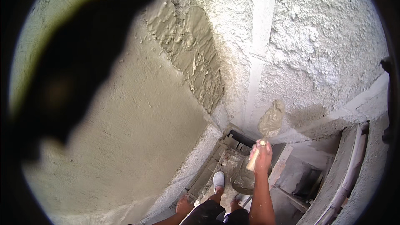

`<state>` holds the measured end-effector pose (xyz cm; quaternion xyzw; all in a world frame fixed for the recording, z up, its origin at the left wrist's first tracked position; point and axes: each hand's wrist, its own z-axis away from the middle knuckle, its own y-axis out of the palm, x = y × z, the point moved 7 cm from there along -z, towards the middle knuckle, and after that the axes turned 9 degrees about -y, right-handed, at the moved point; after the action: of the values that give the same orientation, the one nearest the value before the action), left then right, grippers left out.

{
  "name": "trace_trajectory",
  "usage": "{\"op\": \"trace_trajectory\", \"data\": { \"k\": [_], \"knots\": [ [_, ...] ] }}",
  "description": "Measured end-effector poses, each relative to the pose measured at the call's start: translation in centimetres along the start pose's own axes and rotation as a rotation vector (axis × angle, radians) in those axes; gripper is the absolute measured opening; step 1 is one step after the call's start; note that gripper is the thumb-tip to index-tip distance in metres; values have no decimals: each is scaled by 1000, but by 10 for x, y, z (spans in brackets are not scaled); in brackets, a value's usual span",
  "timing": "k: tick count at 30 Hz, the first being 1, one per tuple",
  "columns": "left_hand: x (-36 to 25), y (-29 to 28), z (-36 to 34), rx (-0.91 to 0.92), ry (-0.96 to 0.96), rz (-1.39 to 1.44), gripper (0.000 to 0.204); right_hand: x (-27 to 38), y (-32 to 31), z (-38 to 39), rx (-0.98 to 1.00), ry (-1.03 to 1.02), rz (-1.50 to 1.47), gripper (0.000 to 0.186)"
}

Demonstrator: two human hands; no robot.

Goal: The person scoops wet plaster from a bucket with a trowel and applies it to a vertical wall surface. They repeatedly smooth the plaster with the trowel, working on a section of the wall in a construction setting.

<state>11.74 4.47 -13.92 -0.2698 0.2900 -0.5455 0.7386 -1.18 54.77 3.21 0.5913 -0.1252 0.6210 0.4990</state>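
Observation:
My right hand (pixel 261 155) is closed round the pale wooden handle of a trowel (pixel 252 161). A heap of wet grey mortar (pixel 271 118) lies on its blade, raised over the corner where the walls meet. Below that hand, partly covered by it, stands a round tub (pixel 241 191) with mortar in it. My left hand (pixel 184 205) is low down beside the foot of the left wall, its fingers loosely apart with nothing seen in them. Fresh rough mortar (pixel 196 58) covers a band of the left wall (pixel 141 133) along the corner; the rest is smoother.
My feet, one in a light shoe (pixel 218 180), are on a narrow plank platform (pixel 227 162). Right of the tub are a board (pixel 280 164), a dark opening (pixel 308 181) and a curved ledge with a pipe (pixel 348 175). A blurred dark shape (pixel 71 71) hides the upper left.

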Motion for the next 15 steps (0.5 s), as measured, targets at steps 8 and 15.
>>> {"op": "trace_trajectory", "data": {
  "k": [8,15],
  "knots": [
    [193,-43,93,-170,-242,64,85,98,279,-116,-334,-488,-44,49],
    [193,-16,125,225,-590,-68,88,103,459,-16,433,-899,562,54]
  ]
}}
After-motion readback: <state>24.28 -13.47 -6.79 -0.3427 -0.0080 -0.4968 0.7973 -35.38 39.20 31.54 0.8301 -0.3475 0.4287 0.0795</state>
